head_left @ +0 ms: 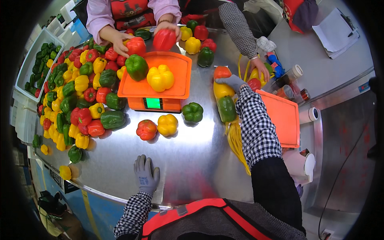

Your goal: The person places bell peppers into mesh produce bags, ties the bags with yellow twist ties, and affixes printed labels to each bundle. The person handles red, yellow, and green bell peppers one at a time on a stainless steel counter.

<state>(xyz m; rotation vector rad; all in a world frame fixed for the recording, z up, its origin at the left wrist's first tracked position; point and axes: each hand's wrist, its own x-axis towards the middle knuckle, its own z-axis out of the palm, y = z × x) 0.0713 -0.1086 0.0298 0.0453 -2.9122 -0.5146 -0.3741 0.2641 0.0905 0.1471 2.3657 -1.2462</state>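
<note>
My left hand (146, 175), in a grey glove, lies flat on the steel table (186, 159) with fingers spread and nothing held. My gloved right hand (232, 81) rests at the upper end of a yellow net bag (234, 135) packed with a red, a yellow and a green bell pepper (227, 109); whether its fingers grip the bag is unclear. Left of the bag, a green pepper (192, 112), a yellow pepper (167, 124) and a red pepper (146, 130) sit before an orange scale (154, 104). On its tray (183, 76) are a green pepper (136, 67) and a yellow pepper (160, 78).
A large pepper pile (81, 93) covers the table's left side. Across from me, a person's hands (166, 30) hold red peppers above the scale; another person's hand (259, 69) touches a second netted bundle. An orange tray (282, 120), jars (289, 76) and a clipboard (336, 33) lie to the right.
</note>
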